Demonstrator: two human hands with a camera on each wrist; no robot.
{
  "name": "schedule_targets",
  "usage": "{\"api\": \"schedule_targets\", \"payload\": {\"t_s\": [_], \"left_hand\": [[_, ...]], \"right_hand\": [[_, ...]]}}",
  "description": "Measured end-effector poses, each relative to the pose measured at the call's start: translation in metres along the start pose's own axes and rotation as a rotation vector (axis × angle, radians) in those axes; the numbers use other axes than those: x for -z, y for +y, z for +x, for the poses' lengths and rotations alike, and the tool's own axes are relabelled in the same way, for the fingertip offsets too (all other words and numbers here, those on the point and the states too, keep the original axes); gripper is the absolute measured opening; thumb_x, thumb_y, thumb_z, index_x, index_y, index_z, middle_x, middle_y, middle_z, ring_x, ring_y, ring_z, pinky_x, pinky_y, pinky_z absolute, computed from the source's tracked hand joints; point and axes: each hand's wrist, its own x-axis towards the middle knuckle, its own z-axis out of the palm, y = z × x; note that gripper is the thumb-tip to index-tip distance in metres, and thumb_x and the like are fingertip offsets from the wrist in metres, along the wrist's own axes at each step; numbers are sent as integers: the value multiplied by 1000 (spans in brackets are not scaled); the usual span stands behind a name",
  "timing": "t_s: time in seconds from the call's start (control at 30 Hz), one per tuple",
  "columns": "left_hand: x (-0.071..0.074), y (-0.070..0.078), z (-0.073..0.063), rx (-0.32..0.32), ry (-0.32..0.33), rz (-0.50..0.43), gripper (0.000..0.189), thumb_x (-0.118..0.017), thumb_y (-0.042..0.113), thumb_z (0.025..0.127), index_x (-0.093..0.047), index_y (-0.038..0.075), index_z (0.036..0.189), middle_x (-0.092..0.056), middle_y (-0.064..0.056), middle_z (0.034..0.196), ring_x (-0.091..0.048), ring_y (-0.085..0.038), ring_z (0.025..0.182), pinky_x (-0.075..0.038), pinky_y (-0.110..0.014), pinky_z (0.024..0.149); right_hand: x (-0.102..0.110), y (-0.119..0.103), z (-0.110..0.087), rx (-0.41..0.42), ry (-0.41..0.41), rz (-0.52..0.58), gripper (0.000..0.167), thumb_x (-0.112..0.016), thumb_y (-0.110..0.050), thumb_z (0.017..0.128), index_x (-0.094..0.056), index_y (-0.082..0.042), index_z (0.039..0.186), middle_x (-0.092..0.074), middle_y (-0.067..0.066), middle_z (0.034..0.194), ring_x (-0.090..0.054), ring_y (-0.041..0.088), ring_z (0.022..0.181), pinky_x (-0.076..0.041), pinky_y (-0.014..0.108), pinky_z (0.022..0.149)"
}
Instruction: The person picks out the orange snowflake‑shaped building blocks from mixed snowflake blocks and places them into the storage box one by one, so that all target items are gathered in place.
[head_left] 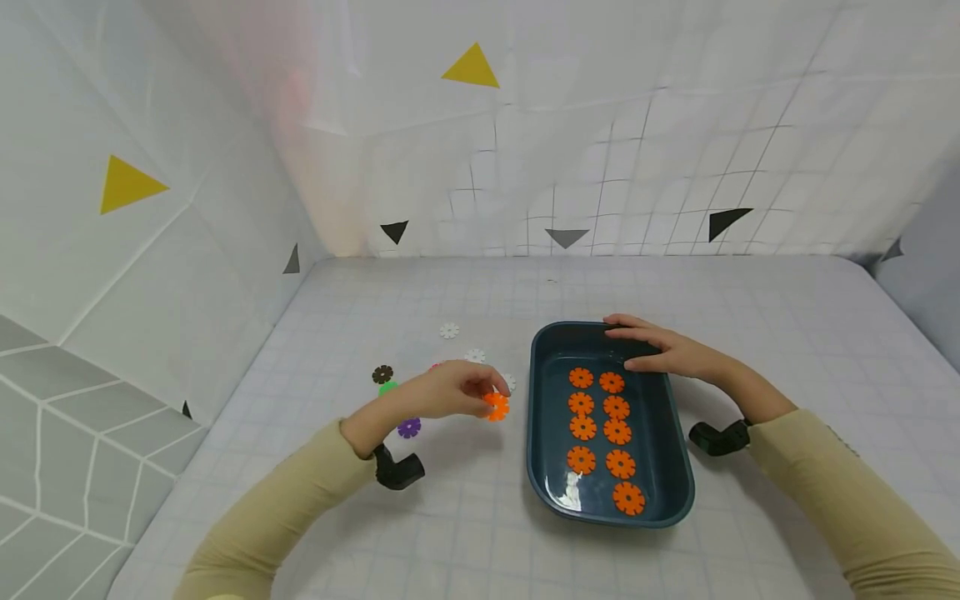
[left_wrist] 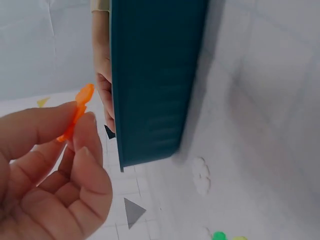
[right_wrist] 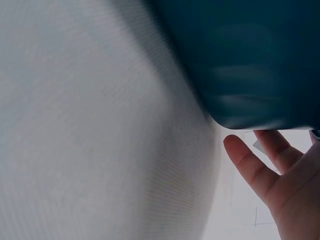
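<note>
Between thumb and fingertips, my left hand (head_left: 446, 390) pinches an orange notched plastic disc (head_left: 497, 407), just left of a dark blue tray (head_left: 534, 433). The left wrist view shows this disc (left_wrist: 80, 112) edge-on, raised beside the tray wall (left_wrist: 150, 90). Inside the tray, several matching orange discs (head_left: 628, 499) lie flat in two columns. My right hand (head_left: 678, 354) rests over the tray's far right corner, thumb on the inner side. In the right wrist view, its extended fingers (right_wrist: 250, 167) are spread outside the tray, one apart from it.
Left of the tray lie loose discs: white (head_left: 449, 331), brown (head_left: 382, 374), green (head_left: 387, 387) and purple (head_left: 409, 428), some partly hidden behind the left hand. Black camera mounts (head_left: 401, 472) sit at both wrists. A white sheet wall with triangles (head_left: 474, 67) stands behind the table.
</note>
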Motion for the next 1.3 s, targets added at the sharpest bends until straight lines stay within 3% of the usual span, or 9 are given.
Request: {"api": "schedule_targets", "payload": {"t_s": [0.63,0.9,1.3], "left_hand": [[-14,24,15,-67,-49,-51,26,-65,3,83,-63,7,108,-59,-2,87,-51,-13,74,-47,-19,66],[-22,33,28,-108,-110,33,25,-64,4,83,-64,10,108,-61,2,89,-52,-10,75,-48,-19,68],[-37,51,46,-191,-228,161,29,-64,6,85,-61,7,114,-63,-3,102,-52,-7,76,-47,-14,70]], "right_hand": [[-1,-1,0,-19,3,0,50,-58,-10,88,-42,-3,135,-17,21,148,-11,45,134,-14,71,97],[-2,-2,1,-28,1,-6,50,-58,-13,88,-41,-3,135,-17,20,148,-11,45,134,-13,71,97],[-1,-2,0,-25,-1,14,51,-57,-12,89,-40,-2,135,-16,21,148,-10,45,134,-12,71,97]]}}
